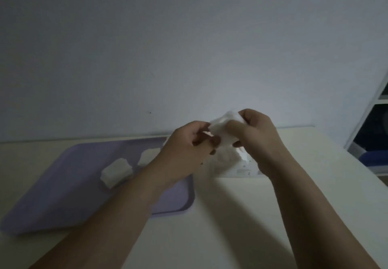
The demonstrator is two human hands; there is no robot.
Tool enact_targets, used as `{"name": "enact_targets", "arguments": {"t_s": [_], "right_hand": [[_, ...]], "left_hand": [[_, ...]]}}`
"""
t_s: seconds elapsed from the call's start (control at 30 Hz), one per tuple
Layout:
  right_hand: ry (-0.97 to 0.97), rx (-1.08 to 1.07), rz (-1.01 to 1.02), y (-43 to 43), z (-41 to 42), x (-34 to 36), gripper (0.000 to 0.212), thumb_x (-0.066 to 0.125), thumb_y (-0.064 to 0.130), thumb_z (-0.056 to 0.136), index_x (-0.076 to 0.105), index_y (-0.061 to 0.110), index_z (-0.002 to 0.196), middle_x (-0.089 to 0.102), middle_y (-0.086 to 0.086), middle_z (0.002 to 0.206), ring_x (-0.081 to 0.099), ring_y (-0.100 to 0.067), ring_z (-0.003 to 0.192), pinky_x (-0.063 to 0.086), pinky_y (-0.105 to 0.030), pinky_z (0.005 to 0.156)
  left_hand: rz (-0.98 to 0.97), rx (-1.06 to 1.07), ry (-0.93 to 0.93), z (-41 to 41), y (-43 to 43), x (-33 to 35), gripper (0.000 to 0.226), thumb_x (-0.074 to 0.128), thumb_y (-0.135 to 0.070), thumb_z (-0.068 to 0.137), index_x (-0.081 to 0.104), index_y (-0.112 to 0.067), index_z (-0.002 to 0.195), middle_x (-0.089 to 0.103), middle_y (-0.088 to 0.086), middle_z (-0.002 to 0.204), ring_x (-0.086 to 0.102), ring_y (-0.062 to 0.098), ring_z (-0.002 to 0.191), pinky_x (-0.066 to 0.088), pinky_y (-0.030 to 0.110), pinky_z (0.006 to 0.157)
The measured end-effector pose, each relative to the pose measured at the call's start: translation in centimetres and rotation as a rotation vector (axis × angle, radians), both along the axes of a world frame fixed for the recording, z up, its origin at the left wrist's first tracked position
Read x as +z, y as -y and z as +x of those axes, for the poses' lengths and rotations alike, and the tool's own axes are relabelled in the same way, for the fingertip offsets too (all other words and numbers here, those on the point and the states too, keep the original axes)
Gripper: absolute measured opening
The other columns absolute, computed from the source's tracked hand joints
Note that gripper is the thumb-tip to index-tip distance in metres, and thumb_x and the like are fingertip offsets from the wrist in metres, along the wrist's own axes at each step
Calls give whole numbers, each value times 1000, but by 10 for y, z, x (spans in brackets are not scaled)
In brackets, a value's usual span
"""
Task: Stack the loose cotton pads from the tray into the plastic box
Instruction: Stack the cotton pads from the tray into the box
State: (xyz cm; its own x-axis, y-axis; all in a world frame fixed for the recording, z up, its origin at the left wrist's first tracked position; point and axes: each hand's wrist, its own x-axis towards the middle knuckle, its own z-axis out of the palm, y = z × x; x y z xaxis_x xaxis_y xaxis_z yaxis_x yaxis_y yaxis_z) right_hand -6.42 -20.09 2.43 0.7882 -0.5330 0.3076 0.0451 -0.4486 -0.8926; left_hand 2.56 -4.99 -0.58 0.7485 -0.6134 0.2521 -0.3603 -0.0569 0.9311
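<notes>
A bundle of white cotton pads [223,126] is held in the air between both hands, above the clear plastic box [241,169]. My right hand [255,134] grips the bundle from the right, thumb and fingers curled round it. My left hand [189,144] pinches its left edge with curled fingers. The box stands on the table behind my hands with white pads [227,157] in it, mostly hidden. On the purple tray [63,184] to the left lie a small stack of pads [116,171] and another pad [147,157], half hidden by my left wrist.
The pale table [231,226] runs back to a plain wall [189,48]. A white shelf unit [375,121] with a blue item stands at the far right past the table edge. The scene is dim.
</notes>
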Motion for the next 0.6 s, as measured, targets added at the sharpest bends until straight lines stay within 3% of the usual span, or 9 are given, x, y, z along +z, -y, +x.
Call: {"name": "enact_targets", "arguments": {"t_s": [0.1, 0.2, 0.3, 0.4, 0.53, 0.6], "right_hand": [[-126, -205, -214, 32, -11, 1, 33, 60, 42, 74, 60, 10, 80, 65, -3, 76, 61, -24, 68, 47, -41, 59], [-350, -261, -224, 53, -15, -7, 40, 58, 48, 72, 60, 9, 70, 64, -2, 66, 62, -25, 63, 49, -38, 61], [-495, -276, -235, 61, -13, -14, 39, 64, 47, 70, 57, 10, 62, 53, -1, 58, 52, -24, 55, 41, -31, 58], [-550, -302, -233, 66, -12, -17, 33, 70, 38, 67, 61, 7, 68, 55, -3, 60, 52, -24, 54, 40, -29, 56], [-552, -319, -341, 64, -6, -25, 30, 72, 31, 71, 50, 13, 62, 49, 0, 55, 47, -24, 52, 36, -26, 53], [-551, -328, -427, 63, -4, -29, 35, 72, 40, 75, 53, 12, 65, 56, 1, 60, 55, -24, 56, 37, -24, 54]], "left_hand": [[104, 57, 141, -4, 25, -13, 23, 71, -24, 92, 69, -30, 114, 75, -12, 95, 70, 2, 86, 56, 22, 79], [194, 46, 294, -2, 38, -33, 21, 72, -28, 88, 74, -30, 109, 73, -17, 103, 67, -1, 98, 55, 25, 95], [183, 47, 402, 2, 42, -42, 14, 73, -25, 88, 77, -26, 101, 72, -12, 101, 66, 1, 97, 50, 19, 91], [129, 62, 339, 3, 43, -45, 11, 76, -17, 87, 78, -23, 96, 72, -11, 97, 66, 0, 94, 46, 9, 85], [97, 85, 334, 5, 45, -52, 11, 78, -17, 84, 77, -24, 93, 70, -13, 92, 66, 0, 90, 46, 11, 83], [86, 88, 337, 6, 46, -53, 11, 78, -18, 84, 77, -25, 92, 70, -14, 90, 67, 1, 89, 48, 14, 83]]}}
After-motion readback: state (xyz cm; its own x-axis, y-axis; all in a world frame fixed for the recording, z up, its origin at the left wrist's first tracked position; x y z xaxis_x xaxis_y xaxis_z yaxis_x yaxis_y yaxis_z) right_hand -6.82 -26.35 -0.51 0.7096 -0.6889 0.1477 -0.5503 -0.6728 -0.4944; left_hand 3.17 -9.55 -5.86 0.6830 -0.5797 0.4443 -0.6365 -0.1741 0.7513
